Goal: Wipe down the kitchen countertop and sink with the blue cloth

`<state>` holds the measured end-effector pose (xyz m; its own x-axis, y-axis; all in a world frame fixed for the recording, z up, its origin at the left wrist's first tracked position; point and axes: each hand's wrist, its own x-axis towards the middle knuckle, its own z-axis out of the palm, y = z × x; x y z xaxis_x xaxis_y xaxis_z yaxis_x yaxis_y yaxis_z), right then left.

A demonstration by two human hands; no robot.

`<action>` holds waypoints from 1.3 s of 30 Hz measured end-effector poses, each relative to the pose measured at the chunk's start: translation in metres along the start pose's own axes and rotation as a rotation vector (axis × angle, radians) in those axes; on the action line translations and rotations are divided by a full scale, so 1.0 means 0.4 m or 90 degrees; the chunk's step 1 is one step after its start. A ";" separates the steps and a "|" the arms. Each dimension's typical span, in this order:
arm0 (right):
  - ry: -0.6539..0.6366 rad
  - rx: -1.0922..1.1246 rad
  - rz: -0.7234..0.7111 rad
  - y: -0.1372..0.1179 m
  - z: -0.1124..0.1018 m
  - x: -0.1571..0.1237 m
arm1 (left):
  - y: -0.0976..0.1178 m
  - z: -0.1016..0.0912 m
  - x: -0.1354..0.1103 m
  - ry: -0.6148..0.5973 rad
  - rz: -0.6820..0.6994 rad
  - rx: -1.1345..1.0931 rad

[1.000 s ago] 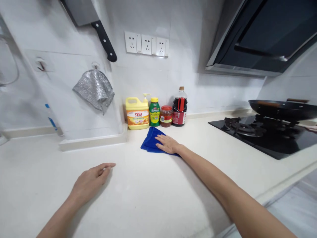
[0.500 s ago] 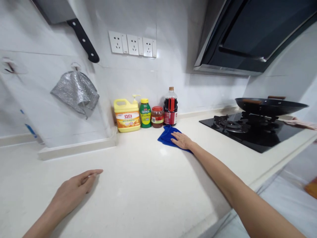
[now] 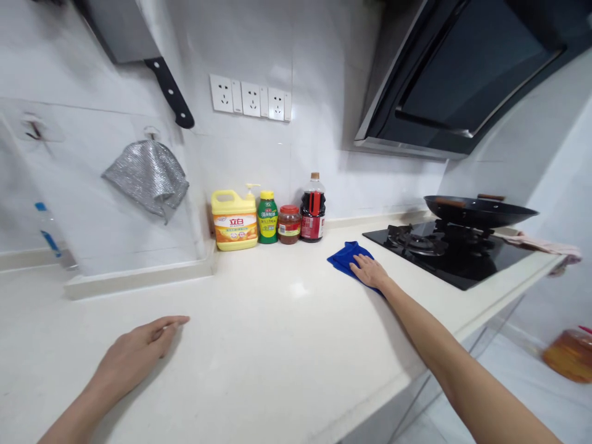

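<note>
My right hand (image 3: 369, 271) lies flat, fingers stretched, pressing on a blue cloth (image 3: 346, 258) on the white countertop (image 3: 277, 333), just left of the black gas hob (image 3: 444, 253). My left hand (image 3: 139, 351) rests palm down on the counter at the near left, fingers loosely extended, holding nothing.
Against the back wall stand a yellow detergent jug (image 3: 234, 220), a green bottle (image 3: 267, 216), a red-lidded jar (image 3: 289, 224) and a dark sauce bottle (image 3: 313, 208). A black wok (image 3: 478, 211) sits on the hob. A silver cloth (image 3: 148, 177) and a cleaver (image 3: 139, 55) hang on the wall.
My right hand has slid the blue cloth rightward along the counter, from in front of the bottles to beside the hob. My left hand stays put.
</note>
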<state>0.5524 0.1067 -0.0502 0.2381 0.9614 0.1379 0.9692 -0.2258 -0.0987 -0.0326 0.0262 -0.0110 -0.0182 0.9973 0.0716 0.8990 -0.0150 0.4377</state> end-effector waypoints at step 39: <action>-0.142 0.135 -0.780 -0.575 -0.120 -0.556 | 0.061 -0.010 -0.043 0.009 0.046 0.038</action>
<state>0.2797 -0.0627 -0.0110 -0.8427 0.5320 0.0832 0.5119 0.8394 -0.1827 -0.0122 0.0084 0.0020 0.0411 0.9926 0.1138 0.9225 -0.0815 0.3774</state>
